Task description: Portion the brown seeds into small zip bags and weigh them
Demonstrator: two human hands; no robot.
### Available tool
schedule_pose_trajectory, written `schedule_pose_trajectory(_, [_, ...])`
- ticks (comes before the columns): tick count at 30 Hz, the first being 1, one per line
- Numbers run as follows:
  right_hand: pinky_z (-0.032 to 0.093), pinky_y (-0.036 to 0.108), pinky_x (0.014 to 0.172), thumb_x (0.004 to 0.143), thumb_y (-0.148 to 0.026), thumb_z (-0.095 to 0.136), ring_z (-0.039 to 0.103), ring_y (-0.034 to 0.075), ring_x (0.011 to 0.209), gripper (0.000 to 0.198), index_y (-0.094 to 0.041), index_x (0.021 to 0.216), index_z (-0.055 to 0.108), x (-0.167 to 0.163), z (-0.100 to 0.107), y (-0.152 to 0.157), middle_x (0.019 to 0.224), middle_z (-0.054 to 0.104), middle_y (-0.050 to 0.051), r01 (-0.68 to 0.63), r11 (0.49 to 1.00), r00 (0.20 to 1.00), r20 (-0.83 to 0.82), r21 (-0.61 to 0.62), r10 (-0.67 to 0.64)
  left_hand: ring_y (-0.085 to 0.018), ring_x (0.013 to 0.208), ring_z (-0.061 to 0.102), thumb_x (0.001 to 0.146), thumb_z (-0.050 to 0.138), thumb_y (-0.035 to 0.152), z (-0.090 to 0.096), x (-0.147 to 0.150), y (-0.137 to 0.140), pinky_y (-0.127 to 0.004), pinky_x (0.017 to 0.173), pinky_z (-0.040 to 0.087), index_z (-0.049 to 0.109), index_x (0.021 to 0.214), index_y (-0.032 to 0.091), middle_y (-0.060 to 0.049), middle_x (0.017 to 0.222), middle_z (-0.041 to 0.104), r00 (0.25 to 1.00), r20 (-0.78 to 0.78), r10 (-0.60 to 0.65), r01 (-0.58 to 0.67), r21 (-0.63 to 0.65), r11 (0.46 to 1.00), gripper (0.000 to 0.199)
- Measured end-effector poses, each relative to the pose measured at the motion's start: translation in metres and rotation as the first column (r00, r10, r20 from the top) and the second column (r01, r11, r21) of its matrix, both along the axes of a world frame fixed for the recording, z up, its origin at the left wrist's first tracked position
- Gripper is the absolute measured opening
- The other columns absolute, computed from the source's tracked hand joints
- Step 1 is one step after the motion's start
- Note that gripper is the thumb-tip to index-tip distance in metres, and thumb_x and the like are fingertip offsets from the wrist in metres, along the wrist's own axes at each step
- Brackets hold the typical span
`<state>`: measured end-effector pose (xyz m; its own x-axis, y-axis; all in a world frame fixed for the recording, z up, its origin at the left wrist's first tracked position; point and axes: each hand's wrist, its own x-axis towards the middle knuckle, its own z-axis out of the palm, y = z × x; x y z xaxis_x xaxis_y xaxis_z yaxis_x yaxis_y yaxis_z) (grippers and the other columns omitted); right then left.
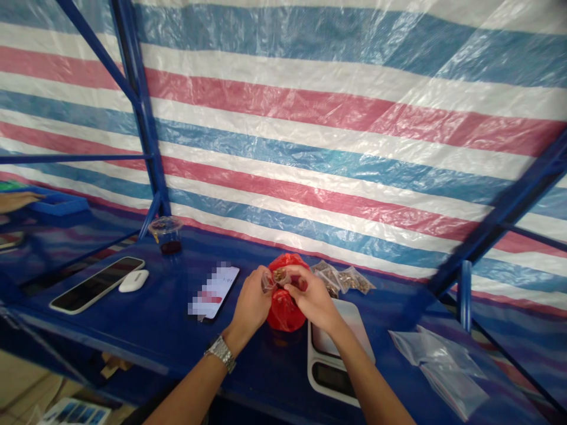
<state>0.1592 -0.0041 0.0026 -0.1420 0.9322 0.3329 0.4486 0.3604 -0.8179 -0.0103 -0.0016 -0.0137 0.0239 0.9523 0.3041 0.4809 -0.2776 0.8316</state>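
Both my hands meet above a red plastic bag (287,313) on the blue table. My left hand (253,295) pinches one side of a small clear zip bag (280,275) that has small brownish pieces in it. The fingers of my right hand (312,295) close on the other side of this bag. Just right of the red bag lies a white digital scale (330,369), partly covered by my right forearm. Behind it are several filled zip bags (354,280) with similar small pieces.
Flat clear zip bags (443,360) lie at the right. On the left are a lit phone (217,292), a dark phone (100,284), a white earbud case (133,281) and a plastic cup (168,235) with dark liquid. Another person's hand (18,202) is by a blue tray (62,202).
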Motion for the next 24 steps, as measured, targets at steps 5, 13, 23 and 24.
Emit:
schedule_pose_trajectory(5, [0.044,0.045,0.101,0.083,-0.003,0.060,0.066,0.025,0.111,0.042,-0.026,0.115,0.074,-0.007,0.014,-0.010,0.117,0.075,0.005,-0.006,0.980,0.951,0.303,0.201,-0.056,-0.023,0.087,0.065,0.083,0.067,0.017,0.003,0.004,-0.002,-0.030,0.075,0.045,0.061,0.089,0.023,-0.004,0.088,0.071,0.999,-0.037,-0.029,0.028,-0.024,0.999,0.011])
schedule_pose_trajectory(13, [0.039,0.042,0.096,0.083,0.007,0.050,0.057,0.028,0.117,0.059,-0.027,0.127,0.070,-0.012,0.026,-0.019,0.129,0.069,0.007,-0.110,0.911,0.798,0.582,0.398,-0.158,-0.025,0.090,0.069,0.084,0.063,0.009,-0.001,0.011,0.000,-0.030,0.076,0.046,0.060,0.098,0.023,-0.005,0.090,0.072,0.999,-0.014,-0.035,0.035,-0.029,0.999,0.020])
schedule_pose_trajectory(23, [0.042,0.044,0.109,0.087,0.004,0.047,0.058,0.028,0.127,0.060,-0.026,0.135,0.067,-0.015,0.021,-0.017,0.141,0.065,0.008,-0.106,0.903,0.831,0.536,0.417,-0.150,-0.022,0.082,0.071,0.082,0.070,0.017,-0.007,0.006,0.005,-0.030,0.073,0.049,0.058,0.100,0.023,-0.002,0.087,0.073,0.993,0.106,-0.053,0.055,-0.011,0.998,0.023])
schedule_pose_trajectory(24, [0.043,0.044,0.110,0.087,0.005,0.046,0.059,0.027,0.127,0.061,-0.026,0.136,0.067,-0.014,0.020,-0.017,0.141,0.065,0.007,-0.107,0.906,0.835,0.532,0.409,-0.142,-0.022,0.082,0.071,0.081,0.070,0.017,-0.007,0.005,0.005,-0.030,0.073,0.049,0.058,0.099,0.023,-0.002,0.087,0.073,0.992,0.115,-0.052,0.054,-0.014,0.998,0.022])
